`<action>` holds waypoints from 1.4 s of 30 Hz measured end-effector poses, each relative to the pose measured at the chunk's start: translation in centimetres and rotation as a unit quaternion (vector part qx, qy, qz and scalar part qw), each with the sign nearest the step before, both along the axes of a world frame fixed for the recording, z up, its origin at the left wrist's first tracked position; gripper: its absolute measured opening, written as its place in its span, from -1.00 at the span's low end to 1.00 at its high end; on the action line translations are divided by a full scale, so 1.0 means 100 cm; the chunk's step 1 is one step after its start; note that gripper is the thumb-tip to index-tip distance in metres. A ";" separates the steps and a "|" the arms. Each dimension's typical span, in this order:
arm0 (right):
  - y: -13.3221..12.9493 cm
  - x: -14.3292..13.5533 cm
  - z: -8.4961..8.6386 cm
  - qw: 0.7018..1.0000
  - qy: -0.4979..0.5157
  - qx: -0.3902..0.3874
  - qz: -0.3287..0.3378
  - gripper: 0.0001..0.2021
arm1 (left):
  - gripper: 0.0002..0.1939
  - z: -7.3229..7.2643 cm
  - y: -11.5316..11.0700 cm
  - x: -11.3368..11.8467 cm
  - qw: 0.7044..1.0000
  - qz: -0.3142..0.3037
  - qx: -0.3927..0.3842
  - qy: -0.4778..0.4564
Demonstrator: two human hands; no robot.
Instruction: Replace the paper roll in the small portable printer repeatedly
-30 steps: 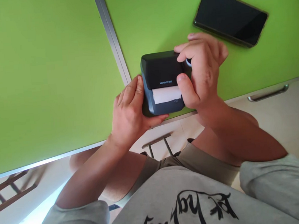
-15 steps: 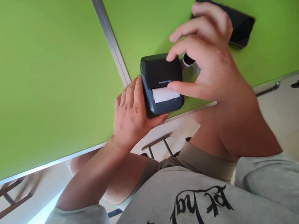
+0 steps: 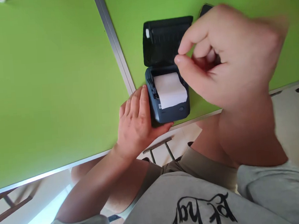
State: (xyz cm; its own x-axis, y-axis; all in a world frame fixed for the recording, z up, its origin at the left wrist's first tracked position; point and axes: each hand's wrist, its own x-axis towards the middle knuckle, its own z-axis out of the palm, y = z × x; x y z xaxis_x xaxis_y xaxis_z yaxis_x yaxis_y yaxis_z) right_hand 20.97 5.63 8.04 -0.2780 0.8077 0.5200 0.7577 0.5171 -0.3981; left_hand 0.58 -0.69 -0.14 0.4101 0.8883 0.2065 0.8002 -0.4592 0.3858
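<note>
A small dark blue label printer (image 3: 172, 116) stands near the front edge of the green table, its black lid (image 3: 163, 42) swung up and back. White paper (image 3: 171, 89) lies in its bay and hangs over the front. My left hand (image 3: 137, 120) holds the printer's left side, fingers along it and thumb at the front. Over the lid's right part is my right hand (image 3: 219, 51), fingers curled, with thumb and index fingertips close together near the lid's edge; what they hold, if anything, cannot be made out.
A phone (image 3: 205, 8) is mostly hidden behind my right hand. A metal strip (image 3: 114, 42) crosses the green table (image 3: 46, 82) left of the printer. A small white object (image 3: 1, 0) shows at the top left. Below the table edge is a stool (image 3: 157, 145).
The printer's lid has gone from closed to raised, baring the paper inside. My right hand has moved right and its fingers have curled in. My left hand still holds the printer.
</note>
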 end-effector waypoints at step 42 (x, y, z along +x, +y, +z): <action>0.008 0.090 -0.032 0.850 0.410 -0.290 0.160 -0.61 | 0.14 0.000 -0.001 -0.002 0.999 -0.008 -0.046 -0.018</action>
